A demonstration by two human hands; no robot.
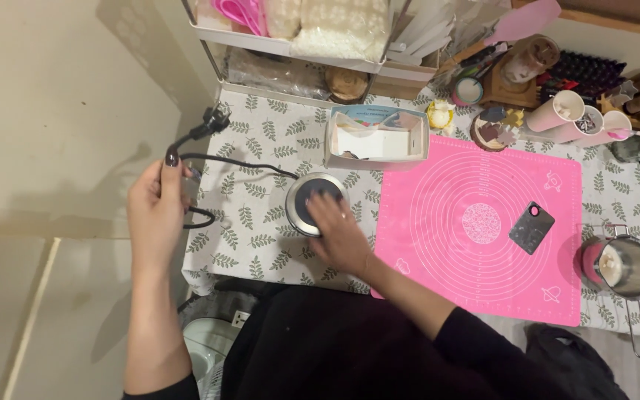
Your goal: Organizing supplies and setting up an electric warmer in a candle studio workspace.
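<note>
Across the leaf-print tablecloth (pixel 261 244) everything is laid out for some craft work, the largest piece being the pink silicone mat (pixel 483 222) with a small dark scraper card (pixel 532 227) lying on it. Beyond it at the back stands a white wire shelf (pixel 290 44) of packets, and just before that a white open box (pixel 376 141). At the right edge sits a steel pouring pot (pixel 627 265) with pale wax inside, well apart from the hands. Nearer the middle is the small round electric warmer (pixel 312 201), just left of the mat; the right hand (pixel 338 233) rests flat on its rim, fingers spread, steadying rather than gripping it. The left hand (pixel 158 211) is clenched around the black power cord (pixel 224 159), holding it up off the cloth with the plug (pixel 215 118) dangling free above. I would judge the warmer is being set up and its lead sorted out; the plug looks to need a socket, perhaps the white one (pixel 240 318) below the table edge. Only the cord's slack loop lies in the way.
</note>
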